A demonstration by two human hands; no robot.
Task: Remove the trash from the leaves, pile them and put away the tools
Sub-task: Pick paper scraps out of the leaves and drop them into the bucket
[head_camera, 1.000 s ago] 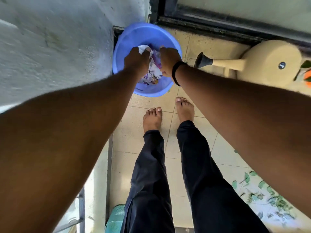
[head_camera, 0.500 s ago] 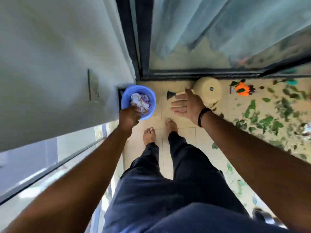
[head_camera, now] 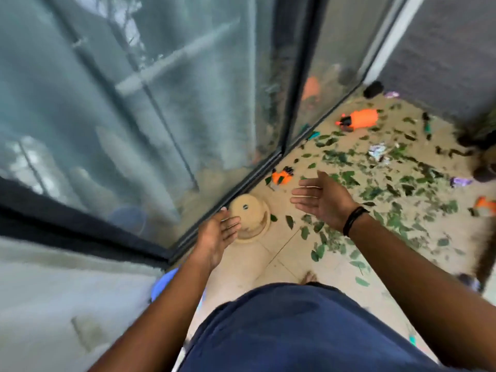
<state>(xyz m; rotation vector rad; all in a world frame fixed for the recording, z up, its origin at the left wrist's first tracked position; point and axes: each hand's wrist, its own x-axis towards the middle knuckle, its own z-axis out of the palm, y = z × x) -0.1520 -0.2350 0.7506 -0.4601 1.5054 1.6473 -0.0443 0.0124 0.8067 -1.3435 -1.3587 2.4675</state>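
Observation:
Green leaves (head_camera: pixel 381 189) lie scattered over the tiled floor to the right. Among them are bits of trash: a crumpled white wrapper (head_camera: pixel 377 151) and a purple scrap (head_camera: pixel 460 181). My left hand (head_camera: pixel 217 234) hovers empty with fingers straight, in front of the beige watering can (head_camera: pixel 251 218). My right hand (head_camera: pixel 319 197) is held out palm-in over the leaves, fingers straight, holding nothing. A black band circles its wrist. The blue basin (head_camera: pixel 165 283) peeks out under my left forearm, mostly hidden.
Orange tools lie on the floor: a sprayer (head_camera: pixel 361 119) at the back, a small one (head_camera: pixel 281 176) by the door track, another (head_camera: pixel 484 206) at the right edge. Glass sliding doors (head_camera: pixel 161 116) run along the left. Dark pots (head_camera: pixel 472 140) stand far right.
Both hands left the blue basin, where they put the trash down. I stood up and turned right toward the leaves; both hands now hang empty in the air.

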